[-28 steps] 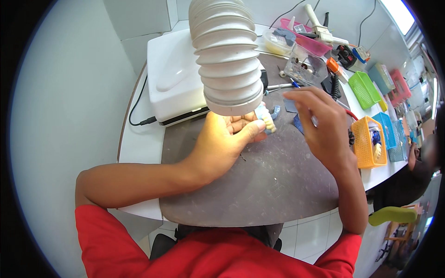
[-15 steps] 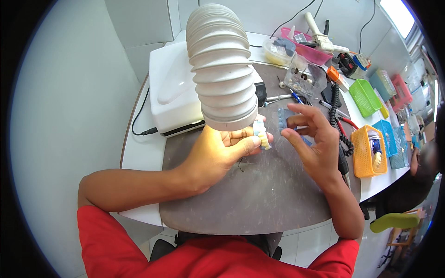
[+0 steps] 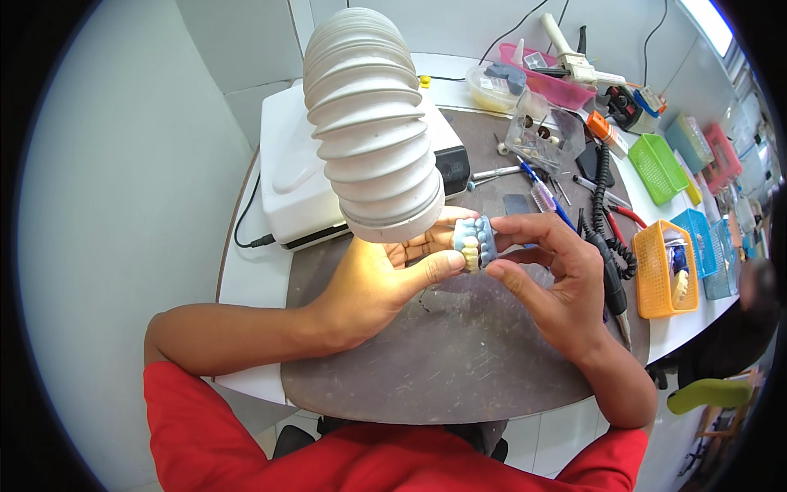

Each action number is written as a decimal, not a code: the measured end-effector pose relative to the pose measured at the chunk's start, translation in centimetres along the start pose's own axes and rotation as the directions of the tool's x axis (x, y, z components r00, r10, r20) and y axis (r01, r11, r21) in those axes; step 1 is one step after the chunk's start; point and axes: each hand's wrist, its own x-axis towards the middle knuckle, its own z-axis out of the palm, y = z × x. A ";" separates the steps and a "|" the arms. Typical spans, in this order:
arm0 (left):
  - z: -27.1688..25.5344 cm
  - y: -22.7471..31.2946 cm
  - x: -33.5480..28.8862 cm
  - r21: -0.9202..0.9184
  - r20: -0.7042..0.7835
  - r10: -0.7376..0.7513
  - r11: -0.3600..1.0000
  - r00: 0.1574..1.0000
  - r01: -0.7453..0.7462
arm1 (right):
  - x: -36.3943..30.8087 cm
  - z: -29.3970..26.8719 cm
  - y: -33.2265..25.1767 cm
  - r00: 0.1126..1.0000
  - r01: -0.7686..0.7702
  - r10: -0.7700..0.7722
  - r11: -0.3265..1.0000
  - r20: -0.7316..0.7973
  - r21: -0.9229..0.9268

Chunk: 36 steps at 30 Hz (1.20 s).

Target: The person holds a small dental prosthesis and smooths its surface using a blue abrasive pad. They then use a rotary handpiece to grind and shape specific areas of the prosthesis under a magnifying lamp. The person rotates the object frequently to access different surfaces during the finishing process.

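Note:
In the middle of the view, my left hand [image 3: 381, 275] grips a pale-blue dental model [image 3: 470, 243] with cream-coloured teeth between thumb and fingers. My right hand [image 3: 561, 279] pinches a grey-blue dental model [image 3: 487, 243] by its side, thumb below and fingers above. The two models sit side by side, their tooth rows against each other as far as I can see. Both are raised over the dark bench mat [image 3: 410, 361]. The mouth of a white ribbed hose [image 3: 373, 131] hangs just above my left hand and hides part of its fingers.
A white machine [image 3: 287, 156] stands behind my left hand. On the right lie a brush [image 3: 542, 197], a black handpiece [image 3: 613, 287] with coiled cord and red-handled pliers [image 3: 628, 216]. Beyond are a clear box [image 3: 557, 148], a yellow basket [image 3: 648, 271] and a green basket [image 3: 658, 168].
My right hand has moved left and brought its grey-blue model against the one in my left hand. The model in my left hand has turned, showing more of its teeth.

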 end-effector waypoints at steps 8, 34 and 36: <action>0.0 0.1 0.0 0.007 0.018 0.000 1.000 1.000 0.000 | -0.1 0.0 0.0 0.999 -0.041 0.042 0.997 -0.007 0.058; -0.8 0.0 0.2 -0.120 0.044 -0.083 0.989 0.996 0.088 | -0.1 -0.4 -1.0 0.987 -0.148 0.132 0.971 0.095 0.188; -0.8 0.2 0.2 -0.118 0.055 -0.102 0.987 0.993 0.108 | -0.1 -0.4 -0.8 0.989 -0.128 0.115 0.979 0.094 0.158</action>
